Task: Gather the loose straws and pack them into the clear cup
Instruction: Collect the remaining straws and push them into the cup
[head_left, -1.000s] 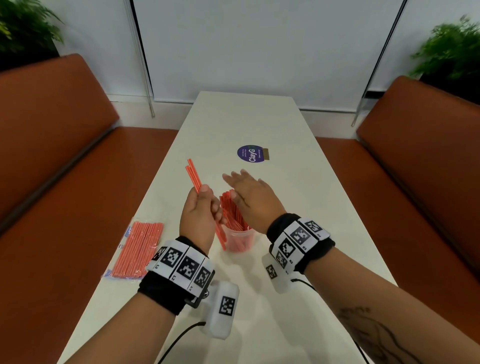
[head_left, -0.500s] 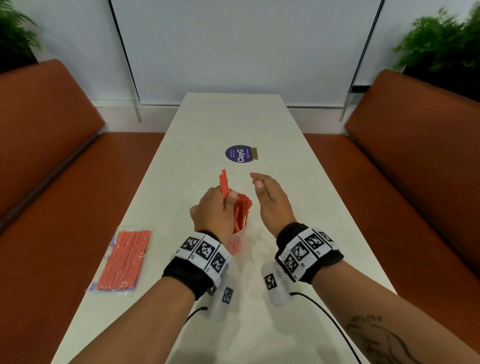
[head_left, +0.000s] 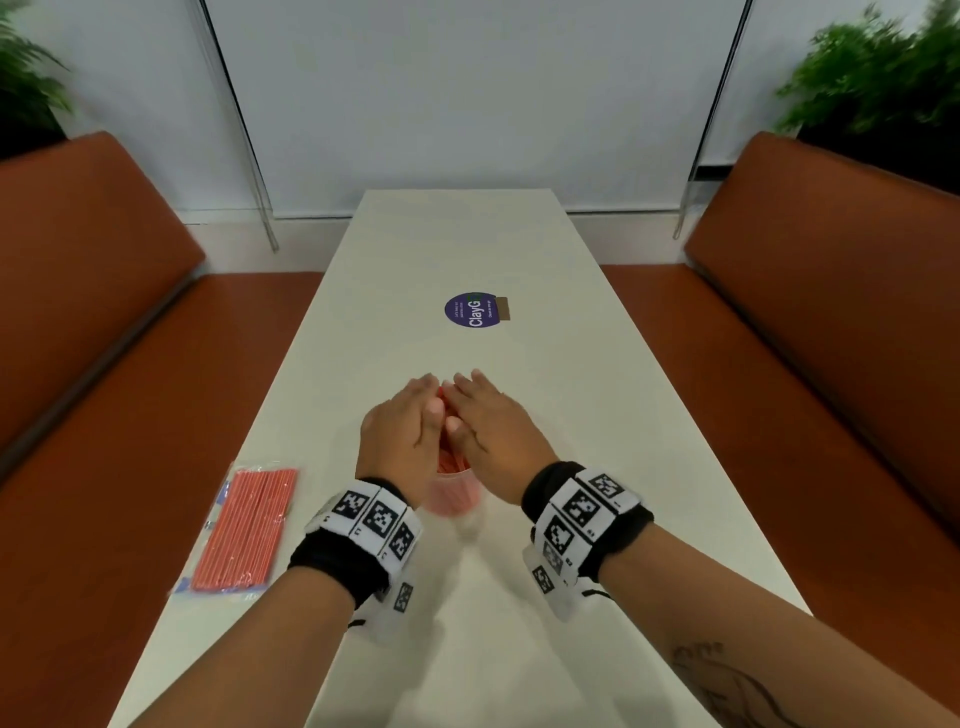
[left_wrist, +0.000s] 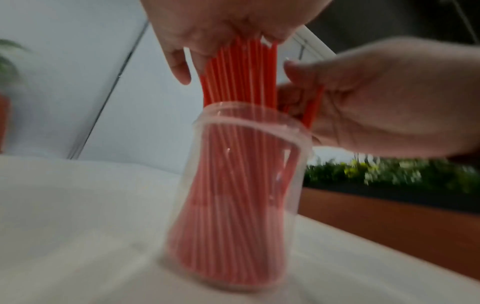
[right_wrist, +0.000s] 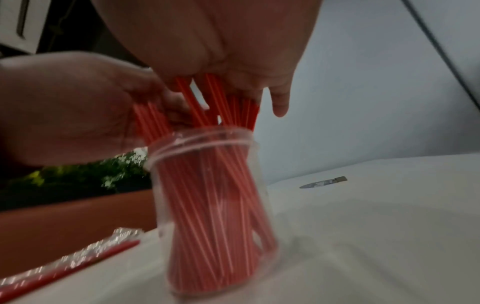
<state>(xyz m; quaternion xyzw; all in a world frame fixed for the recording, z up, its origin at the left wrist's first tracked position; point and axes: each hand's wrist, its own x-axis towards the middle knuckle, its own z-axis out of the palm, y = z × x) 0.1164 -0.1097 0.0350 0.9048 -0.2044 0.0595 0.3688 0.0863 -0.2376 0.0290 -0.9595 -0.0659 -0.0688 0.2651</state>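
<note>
Red straws (left_wrist: 241, 74) stand packed in the clear cup (left_wrist: 241, 197), tops sticking out above the rim. My left hand (head_left: 400, 431) lies flat on the straw tops, fingers straight, palm pressing down. My right hand (head_left: 493, 421) is also flat and extended over the tops; in the left wrist view its fingers (left_wrist: 306, 67) sit against the side of the bundle, a few straws behind them. The cup stands on the white table (head_left: 467, 249), mid-width, near me. A clear packet of red straws (head_left: 247, 525) lies at the table's left edge, well apart. A purple round sticker (head_left: 472, 310) sits farther up the table.
</note>
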